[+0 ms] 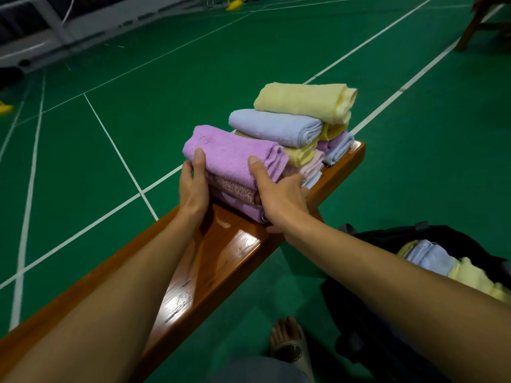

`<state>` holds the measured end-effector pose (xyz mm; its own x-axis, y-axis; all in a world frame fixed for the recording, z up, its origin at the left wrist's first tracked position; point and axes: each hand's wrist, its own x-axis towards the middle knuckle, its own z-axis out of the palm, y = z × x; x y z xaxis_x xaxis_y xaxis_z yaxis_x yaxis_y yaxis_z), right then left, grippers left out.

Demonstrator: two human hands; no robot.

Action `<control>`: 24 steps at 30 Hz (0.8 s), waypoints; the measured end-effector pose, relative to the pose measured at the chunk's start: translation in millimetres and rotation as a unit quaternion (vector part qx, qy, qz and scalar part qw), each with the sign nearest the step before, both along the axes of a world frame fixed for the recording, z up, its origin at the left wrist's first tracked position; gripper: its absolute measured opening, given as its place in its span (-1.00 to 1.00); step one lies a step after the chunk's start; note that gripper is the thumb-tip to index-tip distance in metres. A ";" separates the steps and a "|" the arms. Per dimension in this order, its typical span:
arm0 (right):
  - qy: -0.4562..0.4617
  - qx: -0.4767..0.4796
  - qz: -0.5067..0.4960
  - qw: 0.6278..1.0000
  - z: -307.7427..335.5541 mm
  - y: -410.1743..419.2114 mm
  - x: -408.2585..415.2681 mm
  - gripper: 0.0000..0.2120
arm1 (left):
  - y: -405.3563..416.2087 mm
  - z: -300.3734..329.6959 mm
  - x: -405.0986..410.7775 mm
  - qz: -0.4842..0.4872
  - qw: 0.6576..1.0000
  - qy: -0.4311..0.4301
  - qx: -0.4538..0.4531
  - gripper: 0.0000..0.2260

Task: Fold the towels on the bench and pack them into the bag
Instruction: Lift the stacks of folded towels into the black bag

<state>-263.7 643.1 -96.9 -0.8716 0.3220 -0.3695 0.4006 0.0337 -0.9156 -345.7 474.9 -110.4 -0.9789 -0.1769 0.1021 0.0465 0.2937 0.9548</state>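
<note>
Squeezing the soft, light purple towel stack (235, 172) at mid-frame on the surface (221, 258), left hand (193, 186) and right hand (276, 200) grip its two sides so nothing slumps apart.

Green court floor (193, 78) — white lines, sandalled foot (289, 346), yellow marker (234, 5)

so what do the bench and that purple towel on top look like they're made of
The bench looks like wood under a glossy varnish: grain lines and bright reflections show on its top. The purple towel looks like soft terry cloth, probably cotton: matte, fuzzy nap, thick rolled folds.
</note>
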 end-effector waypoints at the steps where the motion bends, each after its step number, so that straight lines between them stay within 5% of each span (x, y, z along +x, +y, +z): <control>1: -0.009 0.008 0.006 1.000 0.0 1.8 1.8 0.27 | -0.3 0.0 4.9 -0.003 1.000 0.005 0.003 -0.28; 9: -0.032 -0.052 0.005 0.998 -11.5 43.5 35.1 0.10 | 6.8 -0.5 61.1 -0.027 0.999 0.014 0.021 -0.73; 12: 0.004 -0.142 0.000 0.990 -19.2 64.7 50.2 -0.23 | 20.6 5.2 81.6 -0.051 0.998 0.017 0.027 -0.83; 14: 0.027 -0.180 -0.002 0.983 -23.6 79.6 62.0 -0.40 | 31.7 8.1 94.6 -0.073 0.996 0.000 0.051 -0.83; 18: 0.034 -0.241 -0.023 0.970 -45.7 122.8 88.0 -0.32 | 65.0 9.0 121.6 -0.116 0.992 0.010 0.051 -0.66; 22: 0.054 -0.287 -0.051 0.955 -88.2 178.1 125.3 -0.79 | 112.1 -14.5 143.0 -0.185 0.981 0.048 -0.031 -0.64; 24: 0.054 -0.299 -0.069 0.950 -113.0 205.2 145.8 -0.66 | 140.3 -38.5 153.5 -0.208 0.976 0.041 -0.049 -0.59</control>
<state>-117.9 848.2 -209.9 -0.8791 0.1968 -0.4340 0.2666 -0.5517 -0.7903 -192.2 615.2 -149.0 -0.9519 0.2477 0.1802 0.2564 0.3224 0.9112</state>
